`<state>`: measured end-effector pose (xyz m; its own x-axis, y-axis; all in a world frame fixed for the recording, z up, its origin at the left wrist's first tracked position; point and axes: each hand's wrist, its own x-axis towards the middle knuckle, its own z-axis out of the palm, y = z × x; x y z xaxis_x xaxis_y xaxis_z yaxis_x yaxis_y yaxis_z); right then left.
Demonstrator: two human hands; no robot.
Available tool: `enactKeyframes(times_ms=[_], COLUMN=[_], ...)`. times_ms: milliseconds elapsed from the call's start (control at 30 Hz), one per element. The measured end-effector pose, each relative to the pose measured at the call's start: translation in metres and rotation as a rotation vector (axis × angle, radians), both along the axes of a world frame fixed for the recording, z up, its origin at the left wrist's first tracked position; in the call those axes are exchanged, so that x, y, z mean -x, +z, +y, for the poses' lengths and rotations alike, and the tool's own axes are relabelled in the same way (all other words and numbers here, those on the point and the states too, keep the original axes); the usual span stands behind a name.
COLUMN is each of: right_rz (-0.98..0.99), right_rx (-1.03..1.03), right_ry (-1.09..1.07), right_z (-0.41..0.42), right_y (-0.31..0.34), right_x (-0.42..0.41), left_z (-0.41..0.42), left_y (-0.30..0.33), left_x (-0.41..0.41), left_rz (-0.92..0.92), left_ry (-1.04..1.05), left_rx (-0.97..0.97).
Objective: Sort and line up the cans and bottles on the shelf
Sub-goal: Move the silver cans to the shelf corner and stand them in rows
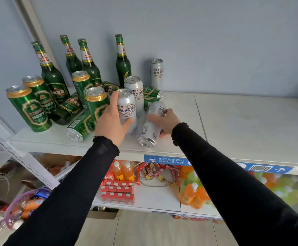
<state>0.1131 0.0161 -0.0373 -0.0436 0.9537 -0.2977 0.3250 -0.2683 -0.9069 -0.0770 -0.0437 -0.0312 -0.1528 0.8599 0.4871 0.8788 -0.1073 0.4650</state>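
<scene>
My left hand (111, 119) grips an upright silver can (126, 107) near the middle of the white shelf (233, 125). My right hand (164, 122) holds a tilted silver can (149, 129) whose base points toward me. Two more silver cans stand behind, one close (134, 91) and one by the wall (156, 72). Green cans stand at the left (29, 108) and centre (95, 100); others lie on their sides (80, 127). Several green bottles (51, 73) stand at the back, and one bottle lies flat (66, 110).
The right half of the shelf holds nothing. A blue label strip (164, 160) runs along the shelf's front edge. Below, a lower shelf carries orange drink bottles (123, 171), red cartons (117, 192) and snack packets (155, 172). A metal upright (20, 157) slants at the left.
</scene>
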Motion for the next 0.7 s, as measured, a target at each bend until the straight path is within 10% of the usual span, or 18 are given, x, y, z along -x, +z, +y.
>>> enactKeyframes(times_ms=[300, 700], right_rz=[-0.267, -0.101], right_rx=[-0.686, -0.598], right_ry=[-0.116, -0.053], right_z=[-0.046, -0.047], right_y=[-0.004, -0.038], right_x=[-0.025, -0.023], left_z=[0.006, 0.015], left_y=[-0.006, -0.013], left_x=[-0.006, 0.009], left_rz=[-0.135, -0.318], left_ry=[-0.143, -0.332], left_rx=[-0.06, 0.117])
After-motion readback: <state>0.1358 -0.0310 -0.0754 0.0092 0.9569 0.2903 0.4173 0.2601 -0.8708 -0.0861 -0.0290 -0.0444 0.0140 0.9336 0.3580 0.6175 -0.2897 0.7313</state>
